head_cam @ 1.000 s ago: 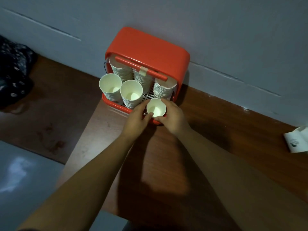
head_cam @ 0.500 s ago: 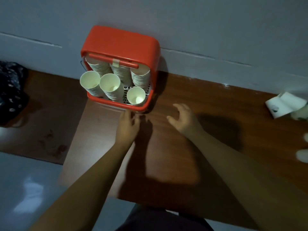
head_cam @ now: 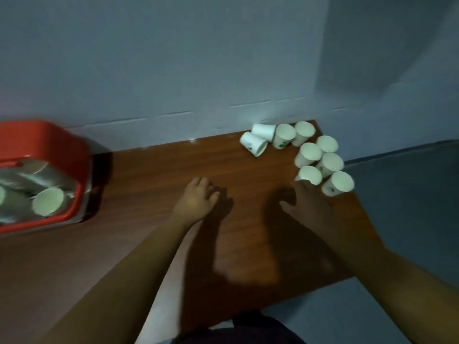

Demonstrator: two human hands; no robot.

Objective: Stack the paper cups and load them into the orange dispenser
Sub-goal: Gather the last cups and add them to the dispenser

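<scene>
While the paper cups (head_cam: 310,155) are sitting just beyond the spread, empty right hand (head_cam: 308,207), the left hand (head_cam: 196,197) likewise loose and empty, they are being judged light, crushable, probably best gripped gently mid-wall.

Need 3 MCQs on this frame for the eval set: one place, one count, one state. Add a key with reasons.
1. Where on the table are the loose paper cups?
A. far right corner
B. near left edge
C. middle, between the hands

2. How many of them lie on their sides?
A. none
B. two
C. six

3. What do the left hand and right hand hold?
A. a cup each
B. one stack together
C. nothing

Key:
1 A: the cluster fills the far right corner.
2 B: two tipped cups lie at the cluster's left end, and the rest stand upright.
3 C: both hands are open, with no cup in either.
</scene>
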